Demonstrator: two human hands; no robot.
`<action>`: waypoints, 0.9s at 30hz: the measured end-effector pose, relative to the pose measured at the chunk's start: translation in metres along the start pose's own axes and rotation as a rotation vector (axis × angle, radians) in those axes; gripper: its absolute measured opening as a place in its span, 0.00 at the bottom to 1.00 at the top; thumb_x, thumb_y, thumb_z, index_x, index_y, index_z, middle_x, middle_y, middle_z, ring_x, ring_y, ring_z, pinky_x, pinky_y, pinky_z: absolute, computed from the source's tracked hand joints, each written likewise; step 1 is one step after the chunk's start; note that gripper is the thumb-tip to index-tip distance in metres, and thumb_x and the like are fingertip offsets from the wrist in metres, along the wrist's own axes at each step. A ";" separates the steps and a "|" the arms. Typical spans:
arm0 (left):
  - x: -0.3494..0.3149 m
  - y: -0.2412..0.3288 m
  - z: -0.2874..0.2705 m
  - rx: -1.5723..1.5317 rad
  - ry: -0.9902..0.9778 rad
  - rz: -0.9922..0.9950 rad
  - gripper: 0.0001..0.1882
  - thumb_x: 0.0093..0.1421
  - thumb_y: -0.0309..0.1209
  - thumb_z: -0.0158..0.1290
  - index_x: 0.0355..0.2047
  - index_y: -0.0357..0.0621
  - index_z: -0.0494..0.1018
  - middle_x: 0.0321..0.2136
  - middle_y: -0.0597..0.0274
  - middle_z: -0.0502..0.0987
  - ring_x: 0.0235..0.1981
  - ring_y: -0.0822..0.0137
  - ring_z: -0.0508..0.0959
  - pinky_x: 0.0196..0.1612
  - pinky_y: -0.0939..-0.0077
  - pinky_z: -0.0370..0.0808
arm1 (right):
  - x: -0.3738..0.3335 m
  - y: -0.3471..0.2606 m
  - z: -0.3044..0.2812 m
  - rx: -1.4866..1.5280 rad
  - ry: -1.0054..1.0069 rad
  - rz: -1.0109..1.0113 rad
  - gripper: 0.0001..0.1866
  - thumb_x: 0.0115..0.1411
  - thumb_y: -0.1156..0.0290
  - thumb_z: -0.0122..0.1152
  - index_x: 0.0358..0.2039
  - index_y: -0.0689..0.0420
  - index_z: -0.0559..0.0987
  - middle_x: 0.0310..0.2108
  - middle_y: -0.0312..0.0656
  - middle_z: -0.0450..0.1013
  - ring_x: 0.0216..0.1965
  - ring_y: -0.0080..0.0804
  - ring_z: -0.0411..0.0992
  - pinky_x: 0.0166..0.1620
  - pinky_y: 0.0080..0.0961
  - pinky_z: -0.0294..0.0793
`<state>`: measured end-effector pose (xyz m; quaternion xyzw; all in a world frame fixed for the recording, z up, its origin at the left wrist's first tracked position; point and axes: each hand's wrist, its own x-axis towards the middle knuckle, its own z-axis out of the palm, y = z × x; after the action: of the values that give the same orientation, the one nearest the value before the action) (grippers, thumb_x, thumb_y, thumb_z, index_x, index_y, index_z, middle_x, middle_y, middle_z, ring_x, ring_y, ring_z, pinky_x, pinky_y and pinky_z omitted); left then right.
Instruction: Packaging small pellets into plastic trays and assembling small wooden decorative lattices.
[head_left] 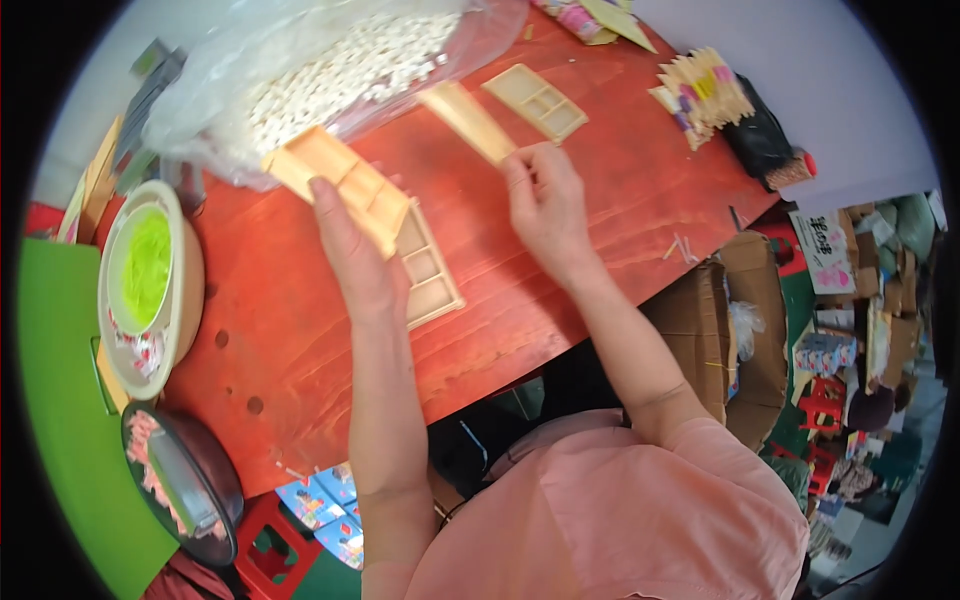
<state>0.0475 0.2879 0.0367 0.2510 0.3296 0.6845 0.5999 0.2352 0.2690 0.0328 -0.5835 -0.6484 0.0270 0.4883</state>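
Note:
My left hand (358, 255) is closed around a tan compartment tray (350, 178), thumb along its near side, lifted and tilted above the table. Partly covered by it, a second compartment tray (428, 265) lies on the red table (500, 310). My right hand (548, 205) pinches the near end of a long, narrow tan piece (465, 120); it may be another tray seen from its side, but I cannot tell. Behind that, a shallow tray with compartments (537, 102) rests on the table, apart from both hands.
A clear plastic bag of small white pieces (350, 75) spreads across the back. Bright green material sits in a pale basin (188, 290) at left, above a dark bowl (215, 465). Stacked tan packets (703, 92) stand at back right; a cardboard box (750, 330) is beside the table.

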 end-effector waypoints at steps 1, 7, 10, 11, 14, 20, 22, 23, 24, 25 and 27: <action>0.001 0.000 -0.002 0.003 0.007 -0.001 0.29 0.70 0.54 0.42 0.57 0.41 0.62 0.41 0.56 0.74 0.40 0.63 0.78 0.43 0.67 0.78 | 0.002 0.007 0.005 -0.050 0.007 -0.010 0.05 0.63 0.74 0.59 0.32 0.62 0.76 0.27 0.46 0.70 0.27 0.34 0.70 0.31 0.27 0.70; -0.001 0.000 -0.001 0.051 -0.045 -0.041 0.33 0.67 0.58 0.45 0.55 0.40 0.62 0.39 0.59 0.74 0.40 0.65 0.78 0.42 0.68 0.78 | 0.012 0.007 -0.001 0.184 -0.104 0.429 0.09 0.66 0.69 0.58 0.39 0.62 0.79 0.35 0.40 0.77 0.33 0.25 0.73 0.35 0.25 0.72; -0.003 0.002 -0.001 0.021 -0.075 -0.089 0.34 0.67 0.60 0.44 0.55 0.41 0.64 0.41 0.58 0.74 0.40 0.65 0.79 0.42 0.68 0.78 | 0.020 0.000 -0.017 0.973 -0.220 0.782 0.13 0.66 0.67 0.59 0.45 0.63 0.79 0.38 0.36 0.78 0.37 0.22 0.73 0.43 0.23 0.73; -0.003 0.002 -0.001 -0.012 -0.105 -0.125 0.35 0.67 0.61 0.43 0.55 0.41 0.64 0.41 0.57 0.75 0.41 0.65 0.79 0.42 0.68 0.78 | 0.022 0.001 -0.020 0.970 -0.220 0.780 0.13 0.66 0.67 0.59 0.45 0.63 0.79 0.38 0.36 0.78 0.37 0.22 0.73 0.43 0.23 0.73; -0.006 0.002 0.002 -0.023 -0.125 -0.160 0.36 0.66 0.63 0.41 0.56 0.41 0.65 0.42 0.56 0.75 0.41 0.65 0.79 0.42 0.68 0.79 | 0.024 0.006 -0.024 1.198 -0.206 0.956 0.13 0.66 0.68 0.58 0.45 0.64 0.79 0.38 0.37 0.77 0.37 0.22 0.73 0.42 0.23 0.73; -0.006 -0.002 0.003 0.004 -0.154 -0.187 0.38 0.66 0.65 0.41 0.57 0.42 0.65 0.42 0.56 0.75 0.40 0.65 0.79 0.43 0.69 0.79 | 0.009 0.009 -0.015 0.682 -0.134 0.626 0.11 0.65 0.68 0.61 0.39 0.64 0.81 0.35 0.35 0.76 0.33 0.22 0.73 0.39 0.21 0.72; -0.006 -0.003 0.003 0.014 -0.158 -0.195 0.39 0.65 0.65 0.40 0.57 0.42 0.65 0.42 0.55 0.75 0.40 0.64 0.79 0.44 0.69 0.79 | 0.007 0.013 -0.007 0.299 -0.106 0.465 0.10 0.63 0.68 0.64 0.38 0.63 0.81 0.34 0.38 0.77 0.30 0.25 0.74 0.38 0.22 0.72; -0.006 -0.004 0.003 0.023 -0.165 -0.202 0.40 0.65 0.66 0.39 0.57 0.42 0.65 0.43 0.55 0.75 0.40 0.64 0.79 0.44 0.69 0.79 | 0.007 0.015 -0.005 0.300 -0.108 0.468 0.10 0.63 0.68 0.64 0.38 0.63 0.81 0.34 0.38 0.77 0.30 0.25 0.74 0.38 0.22 0.72; -0.006 -0.004 0.003 0.025 -0.162 -0.202 0.40 0.65 0.66 0.39 0.57 0.42 0.65 0.43 0.55 0.75 0.40 0.64 0.79 0.44 0.69 0.79 | 0.006 0.017 -0.002 0.121 -0.095 0.320 0.09 0.62 0.68 0.64 0.38 0.62 0.81 0.33 0.39 0.77 0.32 0.27 0.74 0.38 0.23 0.73; -0.005 -0.004 0.002 0.027 -0.166 -0.193 0.41 0.64 0.68 0.38 0.57 0.42 0.65 0.43 0.55 0.75 0.40 0.64 0.79 0.44 0.69 0.78 | 0.006 0.019 0.001 -0.058 -0.080 0.171 0.09 0.62 0.69 0.65 0.38 0.61 0.81 0.31 0.40 0.77 0.33 0.29 0.74 0.38 0.25 0.74; -0.005 -0.005 0.002 0.030 -0.169 -0.187 0.42 0.64 0.69 0.37 0.57 0.42 0.65 0.42 0.55 0.75 0.40 0.64 0.79 0.44 0.68 0.78 | 0.008 0.035 0.009 -0.165 -0.094 0.044 0.09 0.60 0.69 0.66 0.37 0.61 0.81 0.32 0.41 0.76 0.36 0.30 0.74 0.40 0.25 0.74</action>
<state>0.0529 0.2836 0.0344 0.2850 0.3098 0.5971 0.6828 0.2561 0.2910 0.0117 -0.6339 -0.6577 0.0113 0.4068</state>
